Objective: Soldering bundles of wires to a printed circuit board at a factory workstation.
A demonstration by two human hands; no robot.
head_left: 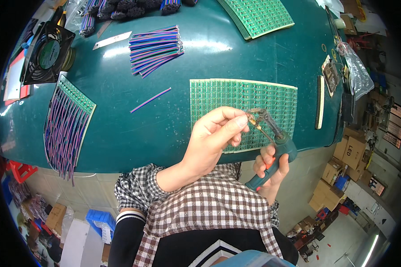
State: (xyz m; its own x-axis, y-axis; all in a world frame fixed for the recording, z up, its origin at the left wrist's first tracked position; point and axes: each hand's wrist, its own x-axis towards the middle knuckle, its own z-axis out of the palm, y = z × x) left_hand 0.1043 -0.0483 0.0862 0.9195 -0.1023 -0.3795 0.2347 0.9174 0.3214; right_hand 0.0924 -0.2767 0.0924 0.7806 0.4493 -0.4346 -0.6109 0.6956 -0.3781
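My right hand (272,167) grips the green handle of a soldering gun (287,149) that has a red trigger. The gun's dark bent arm and brass-coloured tip point left, above a stack of green circuit board panels (263,98) on the table. At that tip, my left hand (216,135) is closed, its thumb and forefinger pinched together; whatever lies between them is too small to make out. A single strip of coloured wires (150,100) lies left of the panels. Further left, a circuit board panel with many wires attached (78,95) hangs over the table's front edge.
On the green table (165,142) lies a pile of cut wire strips (156,51), with wire bundles (129,9) behind. A black fan (49,53) stands at the left. More circuit board panels (258,18) lie at the back. A dark and white bar (319,102) is at the right.
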